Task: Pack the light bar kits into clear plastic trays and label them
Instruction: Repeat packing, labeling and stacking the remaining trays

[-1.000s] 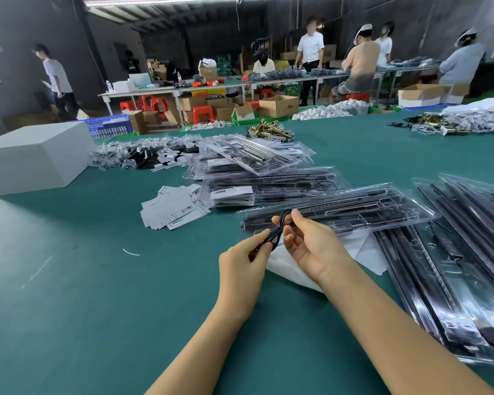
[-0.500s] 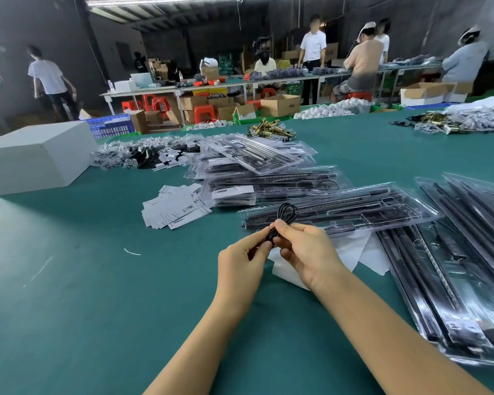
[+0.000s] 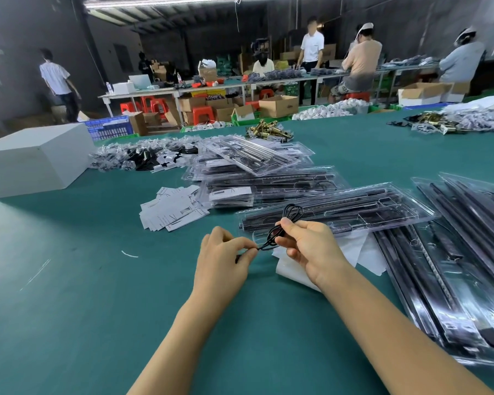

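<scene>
I see my left hand (image 3: pixel 224 256) pinching 1 end of a thin black cable (image 3: pixel 280 230) while my right hand (image 3: pixel 311 249) grips its looped part (loop pokes up past the fingers). Just behind, a clear plastic tray (image 3: pixel 354 208) with dark bars lies on the green table (image 3: pixel 97 309), over white sheets (image 3: pixel 351 252). Label cards (image 3: pixel 171 209) sit to the left, more packed trays (image 3: pixel 454 266) to the right.

bare forearms, no sleeves, no gloves

A packing workshop. Workers (image 3: pixel 361 57) sit at long benches (image 3: pixel 240 85) among cartons (image 3: pixel 278 105). Stacked trays (image 3: pixel 257 178) and labels (image 3: pixel 173 209) cover the green table (image 3: pixel 69 309).
</scene>
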Demonstrator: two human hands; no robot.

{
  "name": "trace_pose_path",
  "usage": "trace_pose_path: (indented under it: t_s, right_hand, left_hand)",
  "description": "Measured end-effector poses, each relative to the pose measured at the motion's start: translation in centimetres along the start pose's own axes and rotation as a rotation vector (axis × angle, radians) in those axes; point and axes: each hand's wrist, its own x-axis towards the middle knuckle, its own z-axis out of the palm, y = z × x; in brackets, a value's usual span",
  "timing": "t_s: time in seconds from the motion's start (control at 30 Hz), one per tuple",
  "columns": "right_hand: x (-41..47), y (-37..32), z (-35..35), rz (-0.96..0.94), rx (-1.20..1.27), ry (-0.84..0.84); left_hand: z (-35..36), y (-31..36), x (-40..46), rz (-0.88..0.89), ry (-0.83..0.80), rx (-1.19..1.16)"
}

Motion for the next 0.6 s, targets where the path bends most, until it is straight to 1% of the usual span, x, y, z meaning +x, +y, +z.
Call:
trace_pose_path:
  t_s: [0.07,0.2,0.23,0.3,0.37,0.4,0.5,0.6]
  right_hand:
    - [0.1,0.0,0.0,-0.034,-0.076,-0.021]
    - [0.2,0.1,0.0,-0.062,-0.136,-0.04]
    - [0.2,0.1,-0.1,-0.066,-0.147,-0.04]
    - [0.2,0.1,-0.2,-0.074,-0.168,-0.048]
    - [0.2,0.2,-0.2,-0.083,-0.199,-0.069]
    - [0.1,0.4,-0.1,-0.088,-0.218,-0.08]
    - [0.2,0.7,0.0,-0.107,-0.263,-0.095]
    - [0.3,1.0,0.0,-0.116,-0.284,-0.103]
  left_hand:
    - [-0.1,0.0,-0.1,0.039,0.057,0.133]
    - [0.2,0.2,-0.6,0.004,0.092,0.088]
    - [0.3,0.3,-0.8,-0.011,0.089,0.043]
    - [0.5,0.7,-0.9,-0.105,0.098,-0.156]
    - [0.4,1.0,-1.0,-0.228,0.149,-0.375]
    - [0.5,1.1,-1.0,-0.275,0.188,-0.445]
    - [0.8,1.4,-1.2,-0.359,0.274,-0.535]
    - [1.1,1.4,-1.2,-0.41,0.289,-0.598]
